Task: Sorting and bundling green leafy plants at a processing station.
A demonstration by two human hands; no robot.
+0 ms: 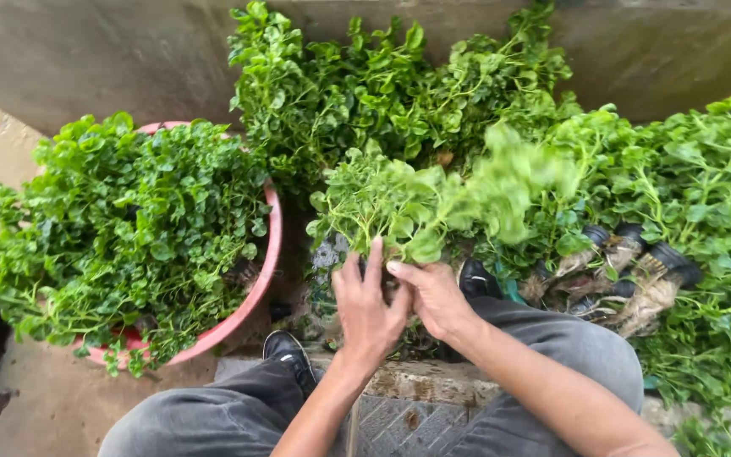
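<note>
Watercress bunch (399, 207) stands upright between the knees, its stems gathered low in both hands while the leafy top spreads above the fingers. Nearest the camera, grey trousers (213, 415) frame a patterned metal step (399, 423), with a black shoe (288, 351) beside it. Left hand (370, 309) wraps the stems from the near side, fingers raised along them; right hand (433, 296) presses in from the other side, thumb touching the left fingers, both closed on the bunch. At right, tied bundles (628, 271) lie with roots toward the legs, seemingly in black bands. At left, a pink basin (268, 254) brims with loose greens (120, 228). Farther back, a greens pile (382, 85) leans on a concrete wall (86, 51).
</note>
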